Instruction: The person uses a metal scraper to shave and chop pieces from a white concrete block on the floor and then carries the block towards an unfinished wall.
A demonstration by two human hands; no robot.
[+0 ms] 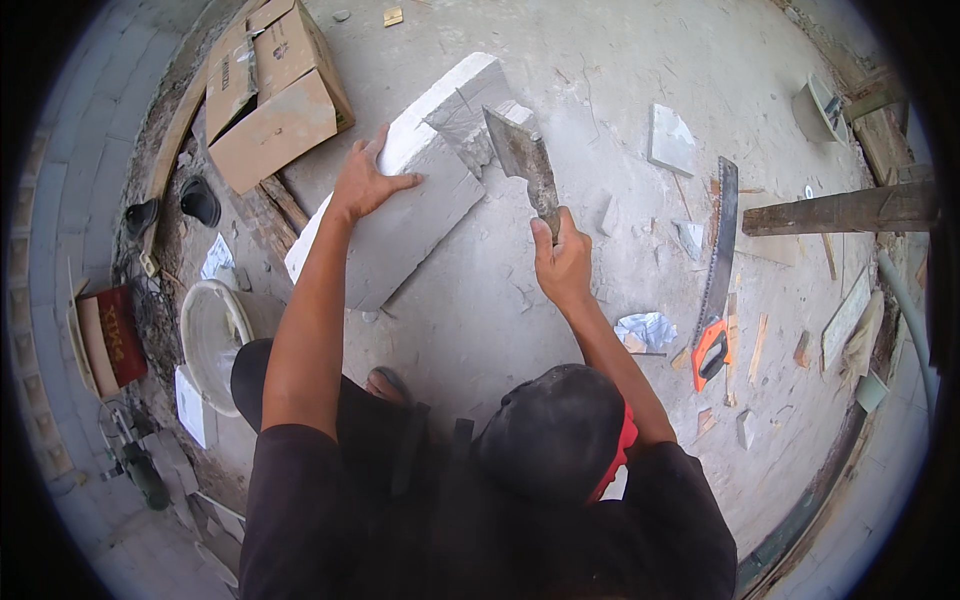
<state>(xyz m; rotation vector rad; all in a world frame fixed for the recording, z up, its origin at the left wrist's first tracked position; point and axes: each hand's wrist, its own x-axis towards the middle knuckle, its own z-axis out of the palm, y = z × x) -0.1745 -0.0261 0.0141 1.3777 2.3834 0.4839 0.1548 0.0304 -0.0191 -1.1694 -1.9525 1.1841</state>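
Note:
A large pale aerated-concrete block stands tilted on the floor in front of me, with a broken notch and rough, crumbled edge at its upper right. My left hand grips its upper left edge, thumb stretched across the near face and the other fingers reaching over the edge. My right hand is closed round the handle of a worn grey cleaver. The cleaver's broad blade points up and to the left, close to the block's broken corner. Whether the blade touches the block, I cannot tell.
A cardboard box and a whitish bucket stand left. An orange-handled handsaw lies right, near a square pale tile, crumpled paper and block chips. A wooden beam juts in from the right.

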